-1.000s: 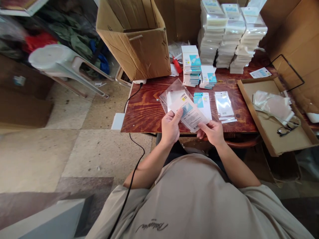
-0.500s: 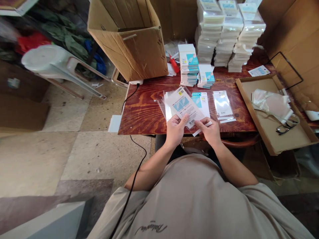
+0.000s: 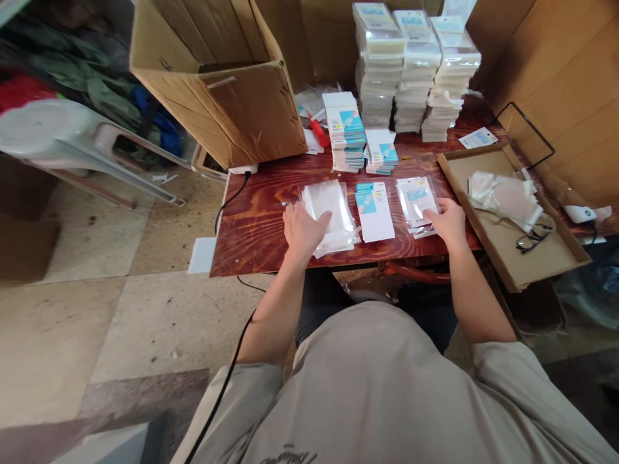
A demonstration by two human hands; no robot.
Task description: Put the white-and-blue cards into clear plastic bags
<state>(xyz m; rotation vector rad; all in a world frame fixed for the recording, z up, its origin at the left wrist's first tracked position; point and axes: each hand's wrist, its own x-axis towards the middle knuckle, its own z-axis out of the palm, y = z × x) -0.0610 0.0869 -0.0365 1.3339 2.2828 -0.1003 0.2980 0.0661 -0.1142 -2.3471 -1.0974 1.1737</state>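
My left hand [image 3: 305,229] lies open, thumb spread, on the left edge of a loose pile of clear plastic sleeves [image 3: 333,209]. At the right, my right hand [image 3: 449,222] pinches the right edge of a bagged card [image 3: 414,196], thumb on top. The fingers under it are partly hidden. This card lies on top of other bagged cards near the table's front. Between my hands sits a small fanned stack of white and blue printed cards [image 3: 377,216], which neither hand touches.
Behind stand banded card stacks [image 3: 344,129] and tall piles of bagged cards [image 3: 380,71]. An open cardboard box [image 3: 251,116] is at the back left. To the right, a shallow cardboard tray [image 3: 527,270] holds sleeves and glasses [image 3: 529,240]. A black cable [image 3: 232,203] runs over the left edge.
My hands have moved apart. The bagged card went from between them to the right-hand pile, and my left hand came down on the sleeves. The white strip has left my right fingers. The view shifted.
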